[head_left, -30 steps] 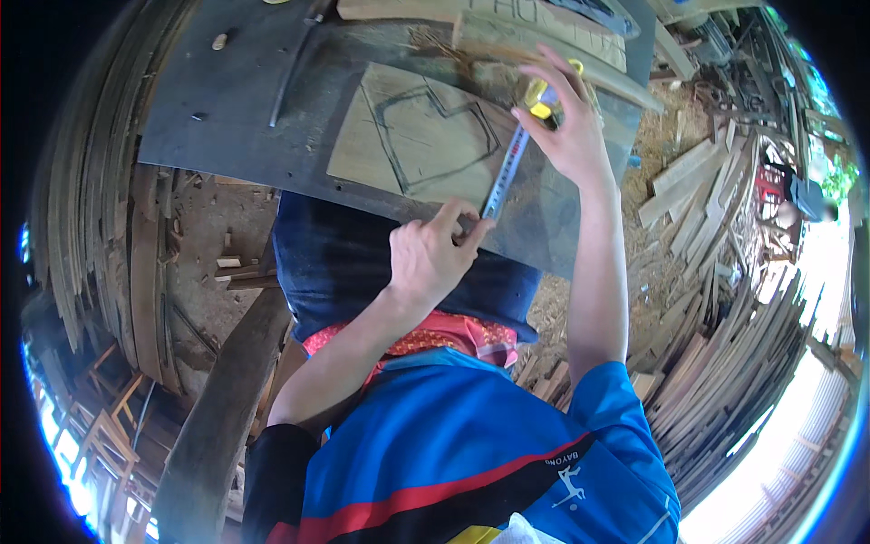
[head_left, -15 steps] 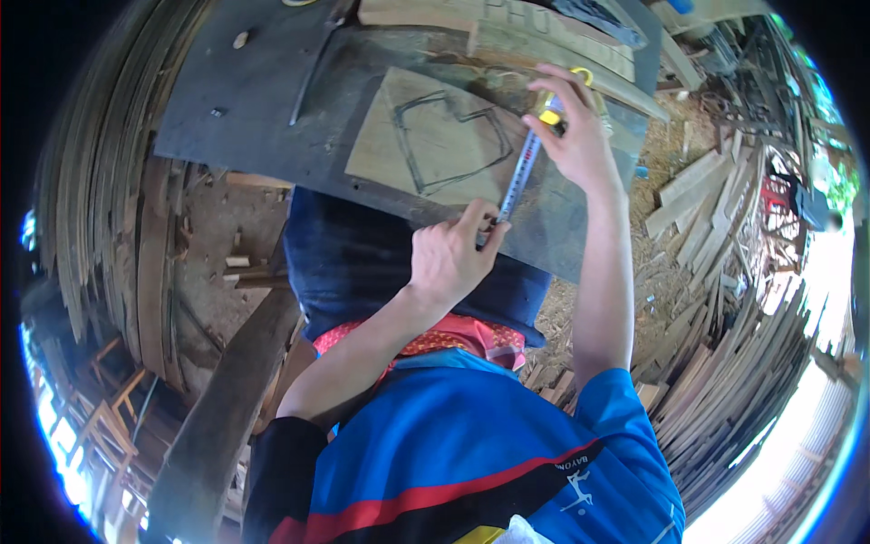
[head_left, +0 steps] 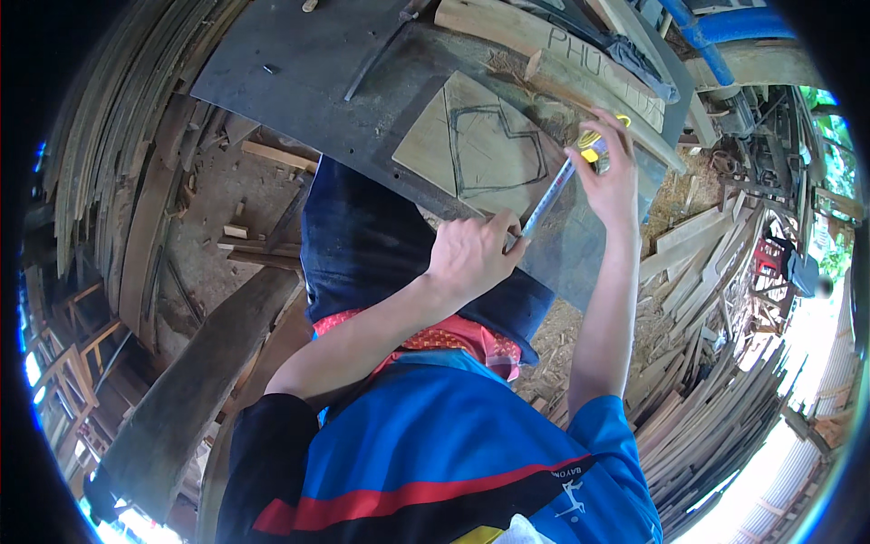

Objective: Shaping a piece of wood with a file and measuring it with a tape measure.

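Note:
A tape measure is stretched between my hands along the right side of a wooden board [head_left: 421, 150]. My right hand [head_left: 609, 172] is closed around its yellow case [head_left: 591, 150]. The pale blade [head_left: 549, 198] slants down to my left hand [head_left: 476, 254], which pinches its end near the board's front right corner. Dark hand-drawn lines form an angular, notched outline [head_left: 456, 150] on the board. The board lies flat on a dark tabletop [head_left: 299, 86]. The fingertips of my left hand are partly hidden.
A long dark bar [head_left: 376, 63] and a small metal piece [head_left: 270, 69] lie on the tabletop. Thick timber pieces [head_left: 494, 27] line its far side. Stacked planks stand at left [head_left: 109, 118], and scrap wood [head_left: 698, 272] covers the floor at right.
The view has turned, so the table, board and hands appear farther right and slightly rotated. Both hands keep their hold on the tape measure, which stays extended beside the board.

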Demonstrator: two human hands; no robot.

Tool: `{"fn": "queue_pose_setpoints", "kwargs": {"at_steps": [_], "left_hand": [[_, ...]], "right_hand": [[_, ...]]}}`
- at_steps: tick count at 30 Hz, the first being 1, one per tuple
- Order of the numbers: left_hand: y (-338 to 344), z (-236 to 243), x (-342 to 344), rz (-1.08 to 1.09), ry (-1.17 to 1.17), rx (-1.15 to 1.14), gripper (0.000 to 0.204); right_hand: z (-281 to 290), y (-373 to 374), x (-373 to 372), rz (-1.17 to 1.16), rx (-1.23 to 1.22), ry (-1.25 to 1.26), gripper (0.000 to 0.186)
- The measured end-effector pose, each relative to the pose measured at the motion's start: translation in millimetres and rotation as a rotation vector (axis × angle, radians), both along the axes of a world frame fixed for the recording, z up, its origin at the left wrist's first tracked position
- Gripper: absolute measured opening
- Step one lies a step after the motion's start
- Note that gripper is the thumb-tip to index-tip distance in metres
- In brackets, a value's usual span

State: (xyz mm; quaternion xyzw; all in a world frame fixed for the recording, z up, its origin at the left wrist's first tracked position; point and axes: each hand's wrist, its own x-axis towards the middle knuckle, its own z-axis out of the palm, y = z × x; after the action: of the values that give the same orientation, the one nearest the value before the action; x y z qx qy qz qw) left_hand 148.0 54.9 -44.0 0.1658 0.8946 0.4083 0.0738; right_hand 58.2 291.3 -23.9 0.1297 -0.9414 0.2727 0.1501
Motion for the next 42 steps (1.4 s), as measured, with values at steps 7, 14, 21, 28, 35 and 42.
{"fn": "queue_pose_setpoints", "kwargs": {"at_steps": [7,14,21,28,35,42], "left_hand": [[-46.5,27.3,-28.9,-0.047,-0.099,0.246,0.016],[-134.0,42.5,-77.2,-0.231,-0.025,0.079,0.013],[-173.3,20.5,-95.7,-0.103,-0.052,0.024,0.009],[-156.7,9.4,-88.9,0.1,-0.049,0.017,0.01],[-135.8,-0.7,-83.7,0.152,0.046,0.133,0.012],[-132.2,11.6,-78.7,0.201,-0.017,0.081,0.013]], "right_hand": [[44.7,-5.3,39.7,-0.23,-0.215,0.203,0.06],[26.9,-9.4,77.9,-0.496,0.005,0.198,0.054],[1.5,-3.1,63.1,-0.59,-0.077,0.192,0.051],[-0.9,-10.7,35.6,-0.645,-0.1,-0.04,0.052],[-8.3,-20.5,32.1,-0.542,-0.08,0.105,0.052],[-12.5,4.6,42.0,-0.28,-0.144,0.041,0.061]]}}
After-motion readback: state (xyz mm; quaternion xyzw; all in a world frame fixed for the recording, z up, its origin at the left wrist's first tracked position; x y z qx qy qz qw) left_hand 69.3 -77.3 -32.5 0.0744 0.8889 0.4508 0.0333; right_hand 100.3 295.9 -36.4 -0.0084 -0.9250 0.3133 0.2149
